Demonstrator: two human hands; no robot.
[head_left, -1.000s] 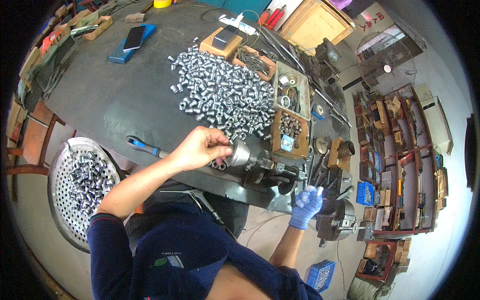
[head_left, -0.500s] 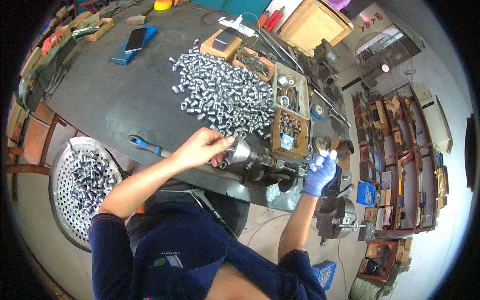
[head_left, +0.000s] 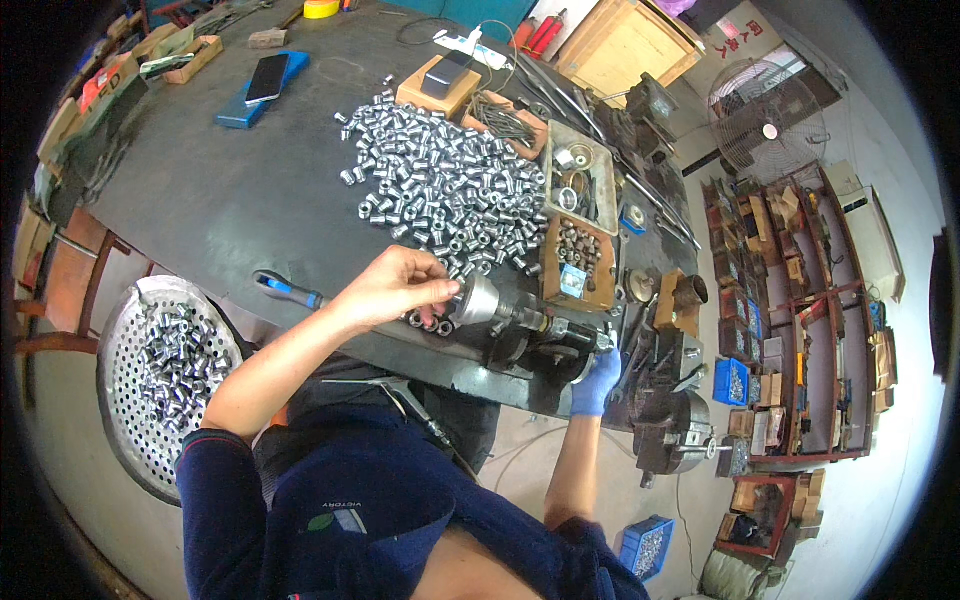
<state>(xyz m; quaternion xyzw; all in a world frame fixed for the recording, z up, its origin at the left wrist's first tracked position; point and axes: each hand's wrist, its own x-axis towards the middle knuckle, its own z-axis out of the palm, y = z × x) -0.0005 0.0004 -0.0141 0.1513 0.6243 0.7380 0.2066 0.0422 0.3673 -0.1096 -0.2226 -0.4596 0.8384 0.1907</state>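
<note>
- Hands at a dark metal workbench (head_left: 200, 200): a person in a navy top leans over a small bench machine (head_left: 545, 335) bolted near the table's front edge.
- The bare left hand (head_left: 400, 285) is curled, fingertips pinched on a small silver sleeve (head_left: 452, 292) held against the machine's conical metal chuck (head_left: 480, 298).
- The right hand (head_left: 597, 378), in a blue glove, is closed around something at the machine's right end, just below the table edge; what it grips is hidden by the glove and the housing.
- A few loose sleeves (head_left: 430, 322) lie on the table right under the left hand, touching the machine's base.
- A broad heap of silver sleeves (head_left: 450, 190) spreads across the tabletop just beyond the left hand, crowding the space between it and the far boxes.
- A wooden tray of dark parts (head_left: 578, 262) sits just behind the machine, with a grey metal tray (head_left: 580, 175) of rings beyond it.
- A blue-handled tool (head_left: 285, 290) lies near the left forearm at the table edge.
- A perforated round pan (head_left: 160, 380) with more sleeves stands below the table on the person's left.
- A phone on a blue box (head_left: 262, 80) lies well apart, at the far side.
- A heavy lathe chuck (head_left: 675, 440) rests low on the right, near shelves (head_left: 800, 320) packed with stock.
</note>
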